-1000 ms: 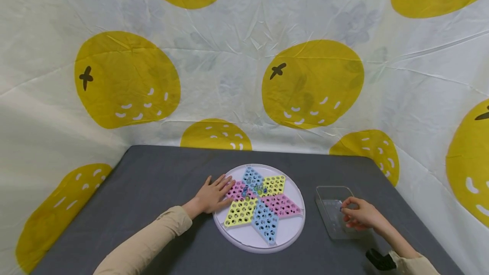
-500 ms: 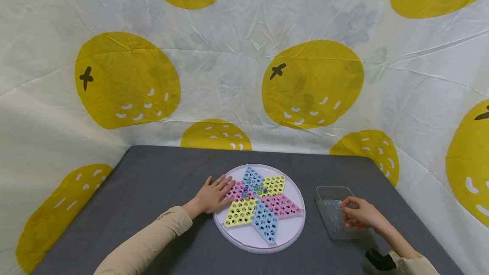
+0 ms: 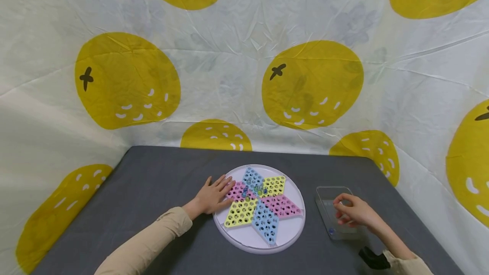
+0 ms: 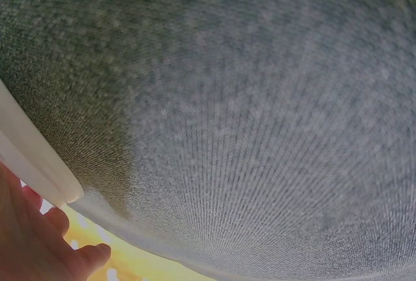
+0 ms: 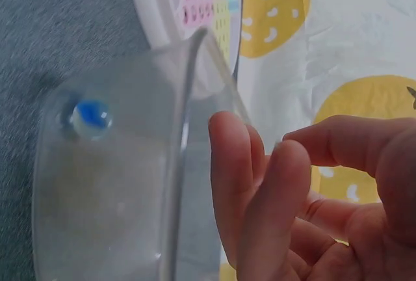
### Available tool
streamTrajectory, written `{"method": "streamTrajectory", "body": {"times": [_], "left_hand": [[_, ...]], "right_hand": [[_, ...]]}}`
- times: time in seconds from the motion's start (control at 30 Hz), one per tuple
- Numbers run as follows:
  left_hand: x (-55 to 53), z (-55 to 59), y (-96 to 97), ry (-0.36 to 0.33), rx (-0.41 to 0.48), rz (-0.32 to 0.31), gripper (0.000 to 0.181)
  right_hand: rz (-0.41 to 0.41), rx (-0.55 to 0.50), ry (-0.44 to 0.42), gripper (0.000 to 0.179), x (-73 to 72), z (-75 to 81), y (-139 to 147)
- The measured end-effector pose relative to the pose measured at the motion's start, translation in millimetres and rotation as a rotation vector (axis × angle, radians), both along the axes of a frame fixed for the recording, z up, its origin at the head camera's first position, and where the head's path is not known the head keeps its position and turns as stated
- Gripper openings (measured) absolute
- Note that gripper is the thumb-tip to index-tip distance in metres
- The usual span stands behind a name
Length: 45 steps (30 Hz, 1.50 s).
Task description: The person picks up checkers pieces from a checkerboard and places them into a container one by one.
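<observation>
A round white Chinese checkers board lies on the table, its star of pink, yellow and blue points full of holes. Several glass marbles sit around its centre and far side. My left hand rests spread over the board's left rim, fingertips on the pink point. To the right, my right hand hovers over a clear plastic box, fingers loosely bent with nothing between them. In the right wrist view, one clear marble with a blue swirl lies in the box's corner.
Dark grey cloth covers the table. A white curtain printed with yellow fruit hangs close behind and along both sides. A black strap piece sticks out at the right wrist.
A marble pinched in my right fingers has been let go, and one now lies in the box's near left corner. The right hand has shifted slightly left. My left hand has stayed still.
</observation>
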<state>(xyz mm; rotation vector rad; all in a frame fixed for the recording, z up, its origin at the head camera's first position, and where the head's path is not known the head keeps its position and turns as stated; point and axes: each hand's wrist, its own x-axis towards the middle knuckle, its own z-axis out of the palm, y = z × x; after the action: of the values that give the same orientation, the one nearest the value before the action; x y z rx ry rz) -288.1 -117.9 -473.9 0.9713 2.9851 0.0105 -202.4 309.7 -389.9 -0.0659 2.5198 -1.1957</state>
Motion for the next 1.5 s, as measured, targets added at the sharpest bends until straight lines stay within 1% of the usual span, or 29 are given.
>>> {"method": "streamTrajectory", "body": {"times": [0.03, 0.2, 0.3, 0.43, 0.53, 0.67, 0.8, 0.93, 1.07, 1.33, 1.5], "left_hand": [[0.2, -0.1, 0.3, 0.0, -0.001, 0.001, 0.064], [0.8, -0.4, 0.9, -0.005, 0.002, 0.002, 0.063], [0.2, -0.3, 0.6, -0.005, 0.008, -0.003, 0.064], [-1.4, -3.3, -0.7, 0.012, 0.003, -0.008, 0.064], [-1.9, -3.9, -1.1, 0.015, 0.005, -0.01, 0.064], [-1.2, -2.1, -1.3, 0.01, 0.017, -0.015, 0.063], [0.5, 0.5, -0.7, -0.003, 0.001, -0.007, 0.063], [0.6, 0.2, -0.6, -0.005, -0.007, -0.004, 0.064], [0.0, -1.7, -0.3, -0.007, -0.006, 0.0, 0.064], [-0.8, -3.4, 0.4, 0.003, -0.005, 0.0, 0.063], [-0.5, -4.0, 0.0, 0.025, 0.002, -0.006, 0.063]], "right_hand": [[0.005, -0.007, -0.002, 0.038, 0.1, 0.2, -0.7], [0.035, -0.047, 0.043, 0.04, 1.3, 2.4, -6.5], [0.032, -0.056, 0.06, 0.039, 1.0, 5.8, -12.6], [0.018, -0.061, 0.069, 0.039, -2.4, 9.3, -22.0], [0.026, -0.068, 0.09, 0.037, -5.9, 10.6, -29.0], [0.036, -0.078, 0.11, 0.034, -10.1, 12.8, -40.5], [0.039, -0.075, 0.119, 0.034, -13.4, 14.8, -53.2], [0.039, -0.056, 0.136, 0.031, -16.6, 15.8, -65.2], [0.027, -0.044, 0.138, 0.026, -20.1, 15.4, -76.9], [0.03, -0.015, 0.128, 0.025, -30.0, 10.4, -98.5], [0.034, -0.032, 0.113, 0.023, -38.4, 4.2, -114.7]]}}
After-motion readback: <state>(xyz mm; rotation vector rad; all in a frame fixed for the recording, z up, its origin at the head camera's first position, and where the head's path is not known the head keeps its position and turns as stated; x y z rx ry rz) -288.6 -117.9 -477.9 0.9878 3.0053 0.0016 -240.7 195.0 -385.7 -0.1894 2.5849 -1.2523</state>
